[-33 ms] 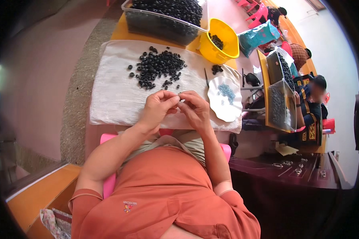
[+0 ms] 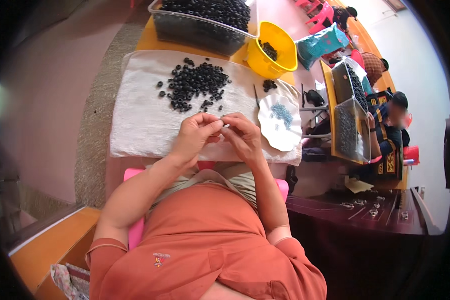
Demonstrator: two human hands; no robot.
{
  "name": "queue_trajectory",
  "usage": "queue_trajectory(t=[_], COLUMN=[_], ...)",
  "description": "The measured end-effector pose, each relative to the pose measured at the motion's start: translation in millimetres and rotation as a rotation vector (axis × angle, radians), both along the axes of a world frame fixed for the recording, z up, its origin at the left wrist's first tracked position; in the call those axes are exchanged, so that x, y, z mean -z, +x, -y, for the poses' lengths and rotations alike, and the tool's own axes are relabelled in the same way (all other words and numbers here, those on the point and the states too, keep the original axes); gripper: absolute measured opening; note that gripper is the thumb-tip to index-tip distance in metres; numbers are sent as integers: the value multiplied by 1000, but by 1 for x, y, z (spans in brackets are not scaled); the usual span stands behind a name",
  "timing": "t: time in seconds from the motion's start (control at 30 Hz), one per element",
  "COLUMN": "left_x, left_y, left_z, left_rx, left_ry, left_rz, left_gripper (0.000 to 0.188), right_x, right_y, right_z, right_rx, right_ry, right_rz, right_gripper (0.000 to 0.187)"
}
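Note:
My left hand [image 2: 197, 136] and my right hand [image 2: 242, 136] meet fingertip to fingertip above the near half of a white cloth [image 2: 145, 127]. Both are closed in a pinch. Something tiny and dark seems to sit between the fingertips, too small and too covered to name. Just beyond them lies a loose pile of small black ring-like pieces [image 2: 200, 80], with a few strays around it. Right of my right hand is a white wavy-edged dish [image 2: 270, 135] with small pale-blue bits [image 2: 282, 116]. A thin dark tool [image 2: 256, 95] lies by the dish's far left edge.
A clear plastic bin [image 2: 200, 32] full of black pieces stands at the back. Beside it is a yellow bucket [image 2: 290, 55] with some inside, and a small black cluster [image 2: 269, 85] in front. A person [image 2: 387, 127] sits at the right near more clear bins [image 2: 352, 130].
The whole scene sits slightly further left in the picture. My hands keep the same pinch, and nothing on the cloth has visibly moved.

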State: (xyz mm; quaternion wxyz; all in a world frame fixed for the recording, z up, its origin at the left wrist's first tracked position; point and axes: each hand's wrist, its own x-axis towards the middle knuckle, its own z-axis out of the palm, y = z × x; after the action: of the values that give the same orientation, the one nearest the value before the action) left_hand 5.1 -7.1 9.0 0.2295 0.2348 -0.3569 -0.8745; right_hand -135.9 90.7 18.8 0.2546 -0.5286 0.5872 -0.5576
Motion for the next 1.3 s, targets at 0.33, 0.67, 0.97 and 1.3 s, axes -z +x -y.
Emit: queue_trajectory(t=[0.33,0.67,0.97,1.3], left_x=[0,1,3,0], left_y=[0,-2,-2,-1], left_z=[1,-3,-9,-10], left_rx=[63,30,44,57], left_ry=[87,27,29,10], left_rz=[-28,25,10,38], left_gripper=[10,14,15,15], right_x=[-2,-34,-22,-21], right_y=[-5,-77,-113,-116], right_z=[-12,-70,-82,-79], right_rx=[-24,537,509,477], right_ry=[73,279,569,602], right_rz=[-5,-803,-892,-905], right_gripper=[22,18,19,16])
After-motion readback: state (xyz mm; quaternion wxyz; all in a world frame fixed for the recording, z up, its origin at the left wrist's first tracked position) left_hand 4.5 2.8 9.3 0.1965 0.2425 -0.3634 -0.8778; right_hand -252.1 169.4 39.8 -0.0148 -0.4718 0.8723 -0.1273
